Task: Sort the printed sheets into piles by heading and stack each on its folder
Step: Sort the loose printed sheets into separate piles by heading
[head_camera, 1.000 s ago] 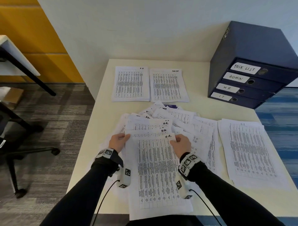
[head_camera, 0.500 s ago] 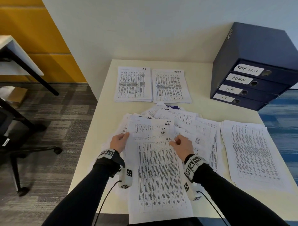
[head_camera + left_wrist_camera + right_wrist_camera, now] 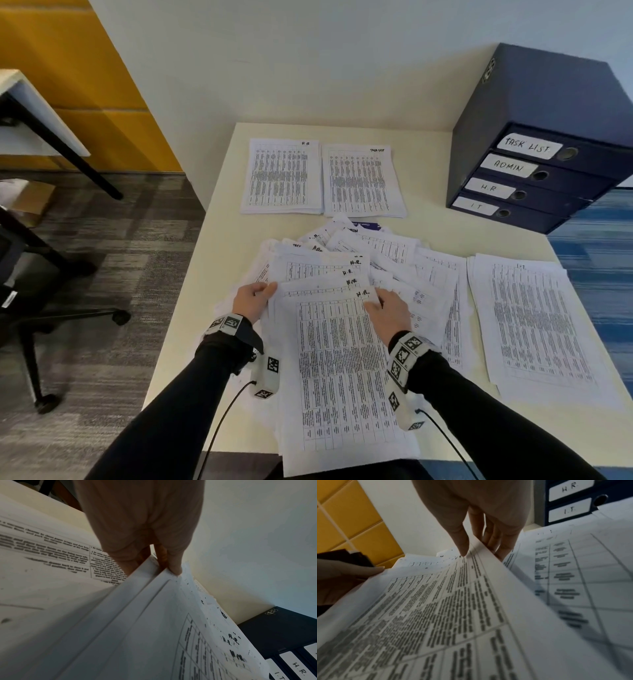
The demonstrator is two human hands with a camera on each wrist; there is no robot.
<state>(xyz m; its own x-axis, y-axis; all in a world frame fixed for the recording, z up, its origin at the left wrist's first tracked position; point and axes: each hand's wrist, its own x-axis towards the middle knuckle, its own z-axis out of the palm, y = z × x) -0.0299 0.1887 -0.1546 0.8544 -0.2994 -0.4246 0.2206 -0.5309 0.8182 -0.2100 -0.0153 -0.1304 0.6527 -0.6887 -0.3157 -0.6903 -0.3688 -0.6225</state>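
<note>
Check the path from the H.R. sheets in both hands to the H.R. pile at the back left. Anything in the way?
Nothing upright blocks it. The left hand and right hand hold the H.R. sheets; between them and the H.R. pile lies only the flat unsorted heap, which they can pass over.

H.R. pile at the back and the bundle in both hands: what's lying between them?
In the head view, fanned unsorted sheets cover the table between the H.R. pile and the held bundle.

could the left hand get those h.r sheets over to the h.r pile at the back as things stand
Probably yes. The left hand pinches the H.R. sheets by their left edge, and the H.R. pile lies straight ahead with only low loose sheets between. The right hand grips them too.
</note>
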